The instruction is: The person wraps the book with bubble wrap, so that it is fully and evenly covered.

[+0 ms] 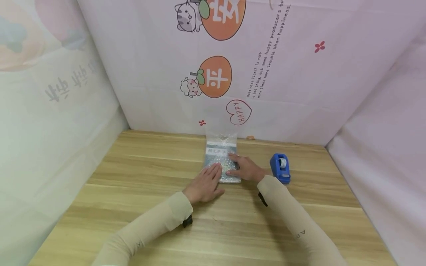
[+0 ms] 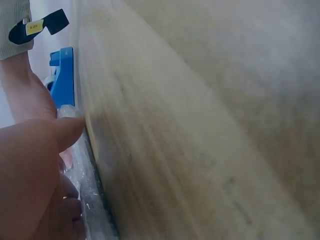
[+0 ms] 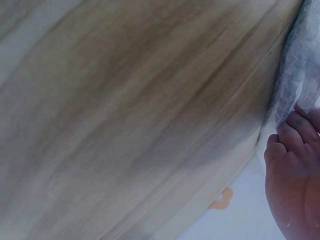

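Blue tape dispenser [image 1: 280, 168] just beside right hand [image 1: 245, 169]; table [image 1: 133, 177].

Your left hand [image 1: 204, 184] and right hand [image 1: 246, 169]: bare, no gloves, no rings seen. Both your arms in snug beige knit sleeves, cuffs ending at wrists. Small dark lettering printed on each forearm. Black device strapped under each wrist; yellow label on right one.
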`<state>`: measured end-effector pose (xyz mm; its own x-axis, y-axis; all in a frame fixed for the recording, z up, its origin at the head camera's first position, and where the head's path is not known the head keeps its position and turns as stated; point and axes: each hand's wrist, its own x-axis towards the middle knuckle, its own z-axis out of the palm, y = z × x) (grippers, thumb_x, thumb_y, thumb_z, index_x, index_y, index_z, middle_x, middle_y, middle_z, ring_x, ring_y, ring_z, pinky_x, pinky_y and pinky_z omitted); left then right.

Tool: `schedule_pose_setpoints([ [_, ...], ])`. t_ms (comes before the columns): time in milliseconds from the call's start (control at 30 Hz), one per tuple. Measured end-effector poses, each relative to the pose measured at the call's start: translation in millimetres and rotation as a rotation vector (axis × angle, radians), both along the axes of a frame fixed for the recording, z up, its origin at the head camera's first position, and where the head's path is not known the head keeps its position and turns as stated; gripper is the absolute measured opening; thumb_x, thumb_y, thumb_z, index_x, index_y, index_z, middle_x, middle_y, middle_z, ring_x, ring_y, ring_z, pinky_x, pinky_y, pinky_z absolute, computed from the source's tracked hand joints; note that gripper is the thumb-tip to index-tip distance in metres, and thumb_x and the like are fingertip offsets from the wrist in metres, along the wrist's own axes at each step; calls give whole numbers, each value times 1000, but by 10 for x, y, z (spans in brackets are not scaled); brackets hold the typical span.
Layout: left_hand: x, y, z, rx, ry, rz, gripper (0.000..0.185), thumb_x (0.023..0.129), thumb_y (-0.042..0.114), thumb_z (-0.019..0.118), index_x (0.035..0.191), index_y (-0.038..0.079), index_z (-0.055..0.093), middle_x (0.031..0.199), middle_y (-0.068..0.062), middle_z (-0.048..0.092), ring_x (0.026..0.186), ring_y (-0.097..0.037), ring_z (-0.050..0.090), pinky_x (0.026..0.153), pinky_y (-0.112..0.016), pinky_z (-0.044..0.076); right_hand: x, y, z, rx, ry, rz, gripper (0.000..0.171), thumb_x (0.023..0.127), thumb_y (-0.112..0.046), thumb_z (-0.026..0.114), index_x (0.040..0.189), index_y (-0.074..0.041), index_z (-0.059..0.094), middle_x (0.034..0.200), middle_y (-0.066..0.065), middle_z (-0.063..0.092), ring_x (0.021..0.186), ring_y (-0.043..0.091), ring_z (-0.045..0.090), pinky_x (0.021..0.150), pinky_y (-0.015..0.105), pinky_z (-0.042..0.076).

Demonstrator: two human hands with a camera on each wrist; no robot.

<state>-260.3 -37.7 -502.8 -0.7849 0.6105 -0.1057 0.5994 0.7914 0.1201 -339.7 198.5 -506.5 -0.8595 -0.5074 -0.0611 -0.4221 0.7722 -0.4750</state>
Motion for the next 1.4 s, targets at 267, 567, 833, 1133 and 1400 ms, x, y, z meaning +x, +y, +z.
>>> schedule_pose_setpoints([
  [267,-46,27,-100,49,-48,-3,86,110,56,44,169,2,13,179,-14,7,167,-29,10,137,-47,14,27,30,-10,1,-13,-14,87,96,-43,77,163,-4,37,173,15,30,161,35,29,132,52,29],
  [567,-64,49,-132,66,-63,-10,89,108,60,44,169,2,15,179,-14,9,167,-29,10,137,-46,15,40,47,24,26,-5,15,88,98,-43,75,162,1,36,172,21,29,160,39,30,131,54,29],
  [833,-96,18,-9,34,-117,-20,91,107,62,44,169,1,14,179,-16,6,167,-31,9,137,-45,16,20,8,67,13,22,60,86,98,-37,76,160,7,35,169,26,32,158,40,32,131,53,29],
  [1133,-164,-34,115,40,-194,-19,90,108,59,44,169,1,12,179,-15,4,168,-30,6,137,-47,15,-35,-51,198,35,-33,31,90,97,-38,78,163,3,33,171,22,32,160,38,31,132,52,28],
  [1400,-164,-36,135,53,-249,-18,89,108,59,44,169,1,12,179,-15,3,168,-30,5,137,-48,14,-98,-33,244,49,-22,77,88,96,-41,78,160,5,38,166,26,40,156,40,39,130,53,33],
])
